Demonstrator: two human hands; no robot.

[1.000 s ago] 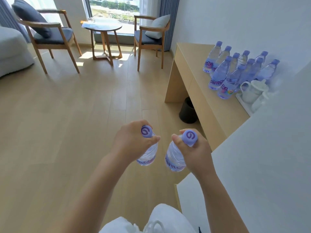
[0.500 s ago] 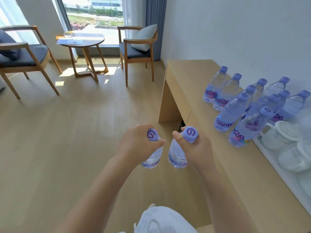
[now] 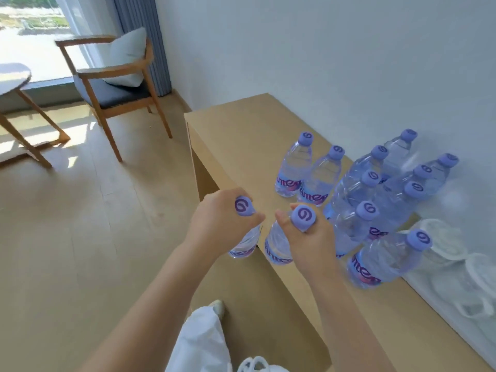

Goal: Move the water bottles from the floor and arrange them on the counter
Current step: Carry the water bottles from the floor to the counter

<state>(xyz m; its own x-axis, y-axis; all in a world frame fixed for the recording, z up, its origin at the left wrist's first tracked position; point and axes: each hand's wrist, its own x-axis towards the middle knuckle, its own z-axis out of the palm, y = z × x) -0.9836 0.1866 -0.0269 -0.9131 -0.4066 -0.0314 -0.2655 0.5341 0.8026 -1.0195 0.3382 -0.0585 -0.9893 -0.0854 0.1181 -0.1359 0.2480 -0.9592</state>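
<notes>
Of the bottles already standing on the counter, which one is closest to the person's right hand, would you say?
The front-row bottle just right of the right hand, almost touching its knuckles; the other bottles stand farther off.

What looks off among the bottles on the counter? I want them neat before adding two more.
Nothing is spilled or tipped. The bottles on the counter stand upright and capped, but loosely: two sit apart from the tighter cluster, with no even rows.

Bright daylight from window [image 3: 32, 36] upper left; sunlit patches on floor [image 3: 80, 210]; wide-angle edge bending; slight blur.
</notes>
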